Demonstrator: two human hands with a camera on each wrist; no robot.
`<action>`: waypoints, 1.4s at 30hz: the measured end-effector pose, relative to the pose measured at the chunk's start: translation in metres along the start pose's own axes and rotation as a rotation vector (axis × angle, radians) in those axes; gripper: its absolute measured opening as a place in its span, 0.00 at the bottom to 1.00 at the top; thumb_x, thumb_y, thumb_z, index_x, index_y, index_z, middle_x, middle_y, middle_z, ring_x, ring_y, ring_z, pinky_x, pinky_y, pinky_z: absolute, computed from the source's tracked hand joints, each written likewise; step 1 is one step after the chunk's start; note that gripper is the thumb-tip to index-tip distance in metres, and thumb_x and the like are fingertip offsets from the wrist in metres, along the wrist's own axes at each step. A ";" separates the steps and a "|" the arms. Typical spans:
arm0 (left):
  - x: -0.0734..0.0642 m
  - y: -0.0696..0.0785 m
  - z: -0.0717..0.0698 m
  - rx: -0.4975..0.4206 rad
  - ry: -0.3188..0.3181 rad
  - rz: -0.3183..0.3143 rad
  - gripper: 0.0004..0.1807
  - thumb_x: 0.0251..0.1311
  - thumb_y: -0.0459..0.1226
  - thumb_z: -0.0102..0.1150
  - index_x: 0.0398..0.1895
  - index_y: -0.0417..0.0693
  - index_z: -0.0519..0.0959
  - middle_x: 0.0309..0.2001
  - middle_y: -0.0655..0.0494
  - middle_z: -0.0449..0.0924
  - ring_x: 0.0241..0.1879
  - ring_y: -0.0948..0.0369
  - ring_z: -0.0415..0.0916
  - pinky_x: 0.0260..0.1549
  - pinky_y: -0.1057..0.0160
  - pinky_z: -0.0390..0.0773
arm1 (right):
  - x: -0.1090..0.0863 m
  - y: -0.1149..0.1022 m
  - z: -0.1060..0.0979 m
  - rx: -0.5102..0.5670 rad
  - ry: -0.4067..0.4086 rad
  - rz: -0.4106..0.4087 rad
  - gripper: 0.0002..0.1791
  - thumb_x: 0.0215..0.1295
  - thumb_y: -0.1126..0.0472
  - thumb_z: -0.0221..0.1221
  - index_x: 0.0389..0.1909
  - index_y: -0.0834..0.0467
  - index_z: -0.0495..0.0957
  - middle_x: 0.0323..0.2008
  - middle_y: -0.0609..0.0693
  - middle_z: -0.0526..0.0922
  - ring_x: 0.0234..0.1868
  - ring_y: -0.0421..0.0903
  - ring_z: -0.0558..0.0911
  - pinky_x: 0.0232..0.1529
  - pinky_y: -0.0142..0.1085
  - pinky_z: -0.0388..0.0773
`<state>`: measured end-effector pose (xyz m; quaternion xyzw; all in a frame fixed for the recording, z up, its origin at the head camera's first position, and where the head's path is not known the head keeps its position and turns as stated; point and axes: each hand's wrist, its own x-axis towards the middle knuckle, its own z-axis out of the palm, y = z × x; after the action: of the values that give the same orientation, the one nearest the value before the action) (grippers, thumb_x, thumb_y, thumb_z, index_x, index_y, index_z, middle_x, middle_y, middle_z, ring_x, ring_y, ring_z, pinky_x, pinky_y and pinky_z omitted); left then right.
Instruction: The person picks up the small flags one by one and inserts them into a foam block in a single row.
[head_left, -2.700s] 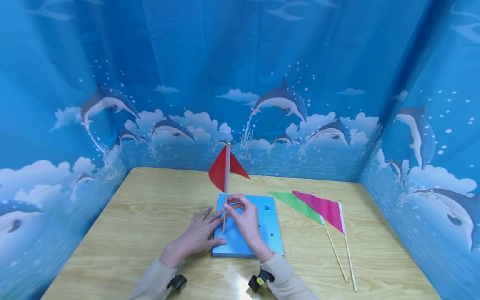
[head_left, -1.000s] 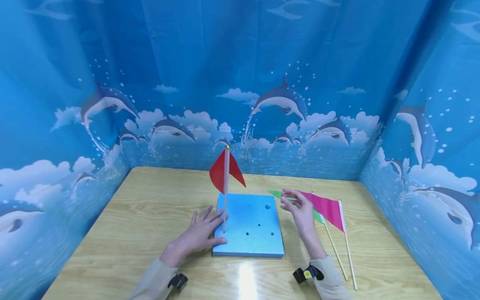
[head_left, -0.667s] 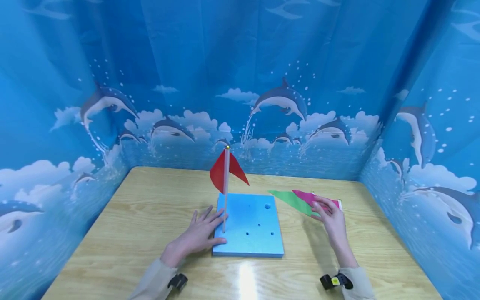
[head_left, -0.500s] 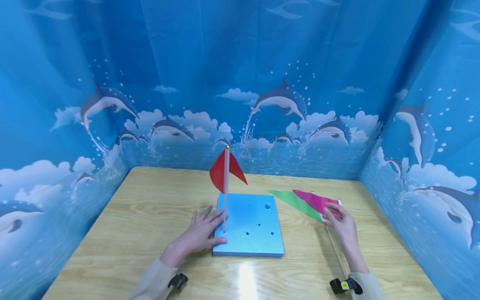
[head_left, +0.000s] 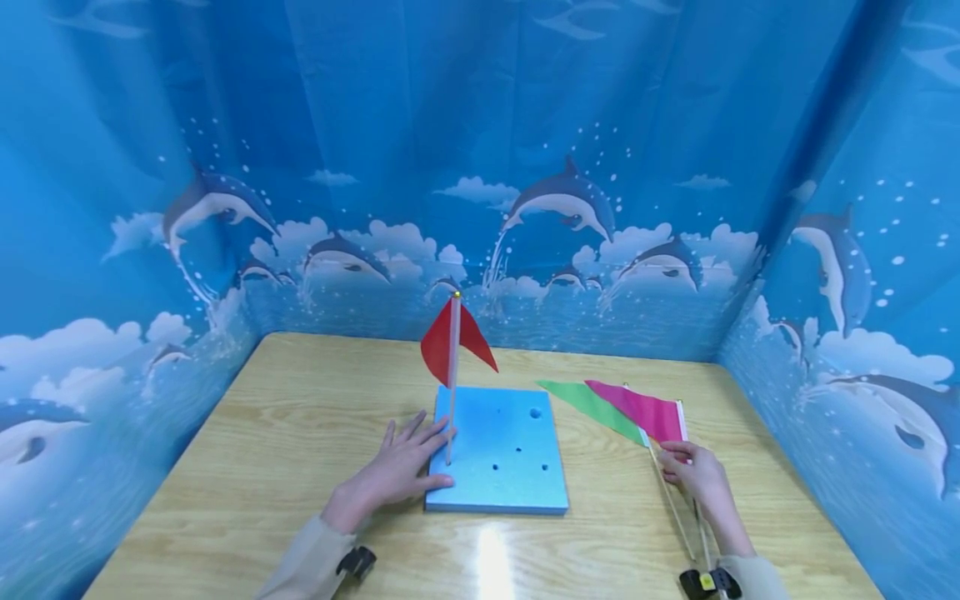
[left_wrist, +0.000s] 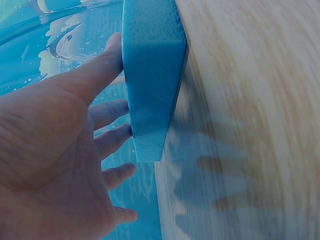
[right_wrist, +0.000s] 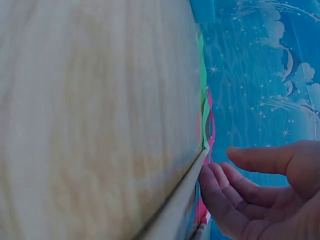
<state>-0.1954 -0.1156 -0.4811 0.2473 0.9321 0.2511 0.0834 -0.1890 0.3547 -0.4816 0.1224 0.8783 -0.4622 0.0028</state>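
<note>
A red flag [head_left: 437, 348] stands upright on its stick in the left side of a blue foam board [head_left: 487, 492]. My left hand [head_left: 397, 468], fingers spread, rests on the board's left edge; the left wrist view has its thumb and fingers along the foam block [left_wrist: 152, 85]. At right, a magenta flag [head_left: 651, 412] lies partly over a green flag [head_left: 588, 404]. My right hand [head_left: 701, 477] is over the sticks just below the magenta cloth. In the right wrist view its thumb stands apart from the bent fingers, whose tips are beside the wooden stick [right_wrist: 175, 202].
Several holes of different sizes dot the board, the largest hole [head_left: 536, 413] near its back right corner. A wooden table [head_left: 330, 375] carries everything. Blue dolphin-print curtains [head_left: 480, 167] enclose it at the back and sides.
My right hand has let go of the red flag's stick and moved right, then down along the magenta flag to the sticks. The red flag stays upright; my left hand has stayed put.
</note>
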 end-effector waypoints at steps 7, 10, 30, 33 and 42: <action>0.000 -0.001 0.001 0.004 0.008 0.015 0.42 0.62 0.56 0.66 0.76 0.53 0.65 0.79 0.50 0.57 0.79 0.39 0.41 0.70 0.26 0.35 | 0.003 0.002 0.000 -0.088 -0.063 0.015 0.22 0.59 0.72 0.67 0.51 0.81 0.75 0.28 0.50 0.84 0.25 0.38 0.81 0.29 0.31 0.85; 0.000 -0.001 0.001 0.007 0.007 0.012 0.42 0.62 0.56 0.66 0.77 0.53 0.65 0.79 0.50 0.57 0.79 0.39 0.41 0.70 0.26 0.35 | 0.004 0.000 0.000 -0.139 -0.081 0.010 0.20 0.57 0.72 0.67 0.47 0.80 0.77 0.25 0.48 0.83 0.24 0.38 0.80 0.28 0.31 0.84; 0.000 -0.001 0.000 -0.006 0.007 0.008 0.43 0.61 0.56 0.67 0.77 0.54 0.65 0.79 0.51 0.57 0.79 0.39 0.41 0.70 0.26 0.36 | -0.001 -0.007 0.001 -0.434 -0.056 -0.080 0.12 0.55 0.63 0.67 0.37 0.67 0.85 0.29 0.55 0.88 0.32 0.49 0.84 0.38 0.46 0.78; 0.000 -0.001 0.000 -0.005 0.010 0.010 0.43 0.61 0.57 0.67 0.76 0.54 0.65 0.79 0.51 0.57 0.79 0.39 0.41 0.70 0.26 0.36 | -0.001 -0.010 -0.001 -0.415 -0.050 -0.065 0.12 0.57 0.64 0.67 0.39 0.68 0.85 0.31 0.57 0.88 0.33 0.50 0.84 0.38 0.44 0.78; 0.000 0.000 0.000 -0.009 0.008 0.010 0.43 0.61 0.57 0.66 0.77 0.54 0.65 0.79 0.51 0.57 0.79 0.39 0.41 0.70 0.26 0.35 | -0.003 -0.020 -0.003 -0.206 -0.054 -0.084 0.17 0.66 0.67 0.62 0.51 0.76 0.80 0.35 0.61 0.88 0.29 0.39 0.82 0.30 0.32 0.82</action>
<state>-0.1952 -0.1160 -0.4814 0.2505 0.9301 0.2565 0.0796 -0.1902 0.3462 -0.4633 0.0722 0.9251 -0.3724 0.0198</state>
